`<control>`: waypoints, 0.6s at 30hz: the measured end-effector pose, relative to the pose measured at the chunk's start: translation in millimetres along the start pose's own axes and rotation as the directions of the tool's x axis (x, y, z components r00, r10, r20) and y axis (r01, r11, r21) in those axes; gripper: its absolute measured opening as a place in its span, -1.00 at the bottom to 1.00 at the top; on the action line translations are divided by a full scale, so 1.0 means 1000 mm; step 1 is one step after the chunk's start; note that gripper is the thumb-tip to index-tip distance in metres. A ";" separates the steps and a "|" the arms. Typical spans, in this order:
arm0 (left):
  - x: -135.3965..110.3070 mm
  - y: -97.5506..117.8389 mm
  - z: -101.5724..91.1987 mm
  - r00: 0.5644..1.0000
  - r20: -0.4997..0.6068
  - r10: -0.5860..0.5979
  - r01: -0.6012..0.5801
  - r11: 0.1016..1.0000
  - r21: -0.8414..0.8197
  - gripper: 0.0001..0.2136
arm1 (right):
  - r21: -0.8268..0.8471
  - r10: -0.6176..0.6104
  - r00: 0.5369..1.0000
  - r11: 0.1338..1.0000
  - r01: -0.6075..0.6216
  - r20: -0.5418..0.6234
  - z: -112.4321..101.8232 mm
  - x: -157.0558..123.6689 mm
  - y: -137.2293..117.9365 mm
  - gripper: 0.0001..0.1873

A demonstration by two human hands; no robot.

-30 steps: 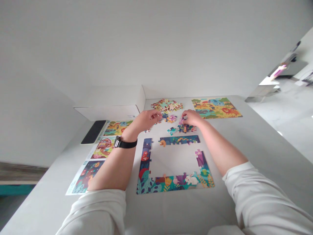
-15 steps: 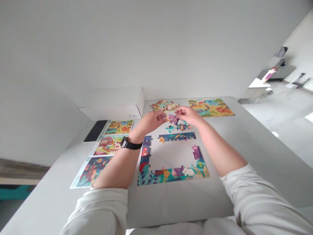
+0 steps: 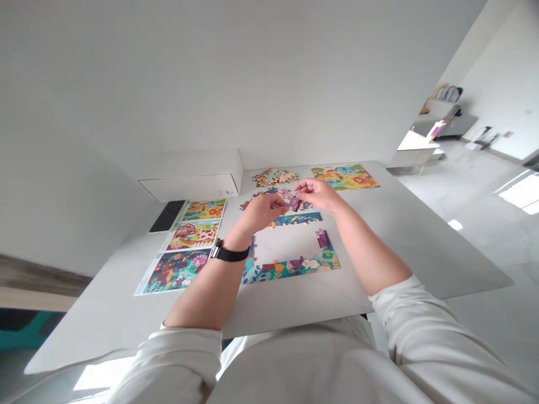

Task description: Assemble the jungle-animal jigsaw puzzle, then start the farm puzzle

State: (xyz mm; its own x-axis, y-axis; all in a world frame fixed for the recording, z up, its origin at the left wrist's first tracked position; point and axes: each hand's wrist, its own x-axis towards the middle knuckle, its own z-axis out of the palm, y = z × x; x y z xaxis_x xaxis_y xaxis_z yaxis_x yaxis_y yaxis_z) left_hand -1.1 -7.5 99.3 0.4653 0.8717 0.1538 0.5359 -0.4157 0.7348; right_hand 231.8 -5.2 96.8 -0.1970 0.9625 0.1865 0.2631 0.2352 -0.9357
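My left hand (image 3: 261, 210), with a black watch at the wrist, and my right hand (image 3: 316, 193) meet above the white table (image 3: 396, 235). Both pinch purple jigsaw pieces (image 3: 291, 200) held between their fingertips, lifted off the table. Below them lies a partly built puzzle frame (image 3: 290, 264) with a blue top strip, leafy left side, flowery bottom edge and a white rabbit. A few loose pieces (image 3: 252, 197) lie beyond the hands.
A pile of loose pieces (image 3: 273, 177) and a finished yellow animal puzzle (image 3: 344, 175) lie at the far edge. A white box (image 3: 191, 178) stands at back left, a black phone (image 3: 167, 215) beside a picture sheet (image 3: 185, 247). Floor drops off to the right.
Both hands rose from the loose pieces on the table and came together, pinching purple pieces in the air. The camera pulled back and tilted, showing more of my lap.
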 end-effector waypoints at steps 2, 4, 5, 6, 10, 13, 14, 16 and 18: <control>-0.002 0.001 0.004 1.000 -0.016 0.005 -0.006 1.000 -0.016 -0.71 | 0.014 -0.011 1.000 1.000 0.011 -0.011 -0.004 -0.005 -0.003 -0.62; 0.000 0.000 0.010 1.000 -0.013 -0.020 0.020 0.999 -0.042 -0.69 | 0.024 -0.011 1.000 1.000 0.011 -0.010 -0.007 -0.007 -0.003 -0.62; 0.002 -0.003 0.013 0.999 -0.007 -0.037 0.036 0.997 -0.069 -0.67 | 0.028 -0.007 1.000 1.000 0.007 -0.005 -0.009 -0.008 -0.003 -0.61; 0.005 -0.005 0.015 0.999 -0.001 -0.052 0.052 0.993 -0.104 -0.65 | 0.031 0.000 1.000 1.000 0.000 0.005 -0.011 -0.008 -0.002 -0.61; 0.012 -0.016 0.023 0.995 -0.003 -0.101 0.097 0.963 -0.251 -0.61 | 0.035 0.039 0.997 0.999 -0.041 0.063 -0.019 -0.005 0.002 -0.61; 0.013 -0.017 0.026 0.992 -0.001 -0.128 0.121 0.938 -0.324 -0.61 | 0.025 0.069 0.994 0.997 -0.071 0.085 -0.023 -0.002 0.005 -0.64; 0.013 -0.016 0.028 0.991 -0.001 -0.131 0.122 0.932 -0.340 -0.60 | 0.016 0.077 0.993 0.997 -0.079 0.092 -0.024 -0.001 0.007 -0.66; 0.011 -0.015 0.032 0.991 0.002 -0.135 0.127 0.923 -0.364 -0.60 | -0.008 0.085 0.991 0.996 -0.084 0.100 -0.025 0.001 0.009 -0.71; 0.011 -0.014 0.039 0.989 0.006 -0.145 0.137 0.920 -0.368 -0.58 | -0.034 0.084 0.992 0.996 -0.081 0.097 -0.026 0.002 0.011 -0.75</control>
State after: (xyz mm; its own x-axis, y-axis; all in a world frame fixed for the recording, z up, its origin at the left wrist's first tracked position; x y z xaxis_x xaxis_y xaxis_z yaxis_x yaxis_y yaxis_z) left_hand 24.3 -2.7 64.9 0.3875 0.9209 0.0417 0.2974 -0.1677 0.9399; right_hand 258.7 2.5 94.5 -0.2647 0.9612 0.0774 0.3102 0.1609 -0.9370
